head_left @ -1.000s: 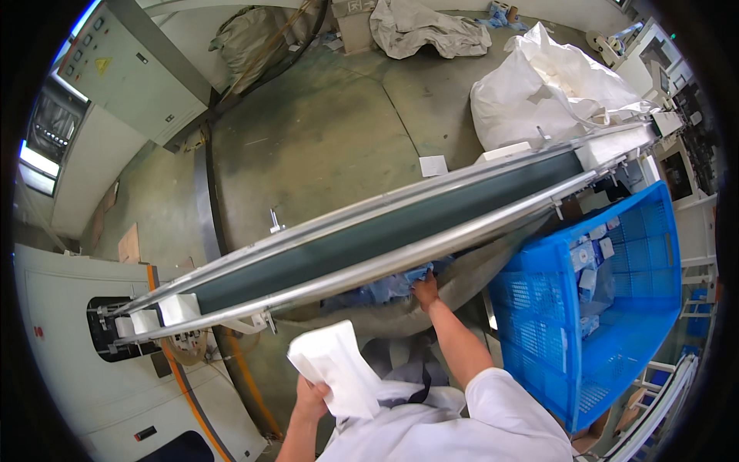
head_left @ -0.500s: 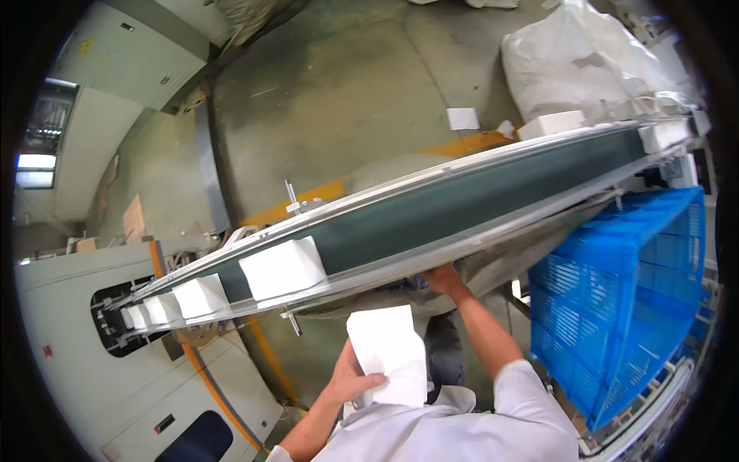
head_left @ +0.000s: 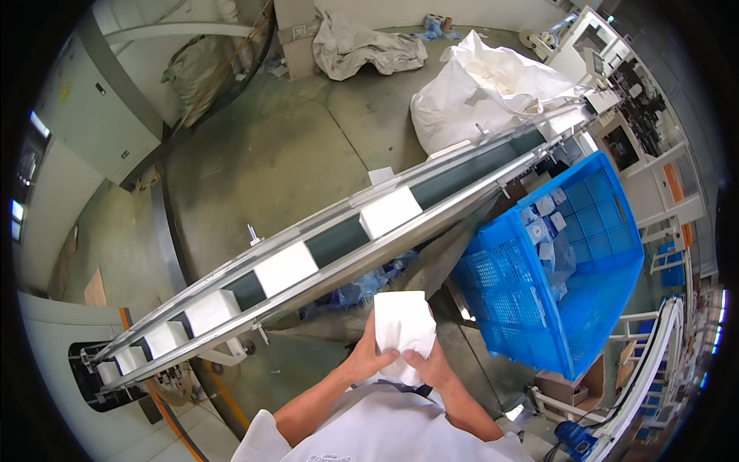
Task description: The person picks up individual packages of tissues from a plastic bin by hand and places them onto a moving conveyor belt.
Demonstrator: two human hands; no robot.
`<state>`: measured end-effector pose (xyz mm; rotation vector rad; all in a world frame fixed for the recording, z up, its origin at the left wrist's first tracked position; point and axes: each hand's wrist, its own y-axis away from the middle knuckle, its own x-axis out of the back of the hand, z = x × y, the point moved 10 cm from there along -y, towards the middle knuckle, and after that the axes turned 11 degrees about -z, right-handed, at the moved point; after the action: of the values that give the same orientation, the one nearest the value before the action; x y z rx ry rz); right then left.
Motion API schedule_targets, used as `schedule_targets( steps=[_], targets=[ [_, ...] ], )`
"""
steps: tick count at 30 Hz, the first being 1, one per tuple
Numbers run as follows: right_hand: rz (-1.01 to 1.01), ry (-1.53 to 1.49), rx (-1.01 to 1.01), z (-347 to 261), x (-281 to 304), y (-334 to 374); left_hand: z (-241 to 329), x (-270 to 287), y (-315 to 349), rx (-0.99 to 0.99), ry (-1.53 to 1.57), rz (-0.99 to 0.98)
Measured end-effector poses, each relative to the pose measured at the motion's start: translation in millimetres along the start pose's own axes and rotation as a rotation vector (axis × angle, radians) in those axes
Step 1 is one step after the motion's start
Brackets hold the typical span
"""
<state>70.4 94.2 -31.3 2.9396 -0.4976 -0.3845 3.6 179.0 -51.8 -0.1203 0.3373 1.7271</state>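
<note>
Close to my body, a stack of white tissues (head_left: 404, 319) stands between my two hands. My left hand (head_left: 366, 356) is closed on its left side, and my right hand (head_left: 433, 366) grips its right side. Both thumbs press on the face toward me, where the paper looks creased. Beyond my hands a conveyor with a green belt (head_left: 336, 239) slants from lower left to upper right. Several white tissue stacks ride on it, among them one stack (head_left: 286, 269) left of centre and another stack (head_left: 391, 212) farther right.
To my right a big blue plastic crate (head_left: 500, 262) lies tipped, with small packets inside. A large white sack (head_left: 454, 108) stands behind the conveyor's far end. Under the conveyor hangs a grey cloth (head_left: 446, 266) with crumpled blue plastic (head_left: 362, 286) beside it.
My right hand has come back from under the conveyor and now grips the tissue stack too. The stacks on the belt have shifted to the right. The view has turned.
</note>
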Motion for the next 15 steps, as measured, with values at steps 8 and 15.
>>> schedule_targets(
  steps=[8,15],
  targets=[
    [0.15,-0.336,0.084,9,33,72,3,-77,19,-0.013,0.111,0.011],
    [0.067,-0.235,0.151,13,44,128,-7,-127,42,-0.024,-0.018,-0.039]
  ],
)
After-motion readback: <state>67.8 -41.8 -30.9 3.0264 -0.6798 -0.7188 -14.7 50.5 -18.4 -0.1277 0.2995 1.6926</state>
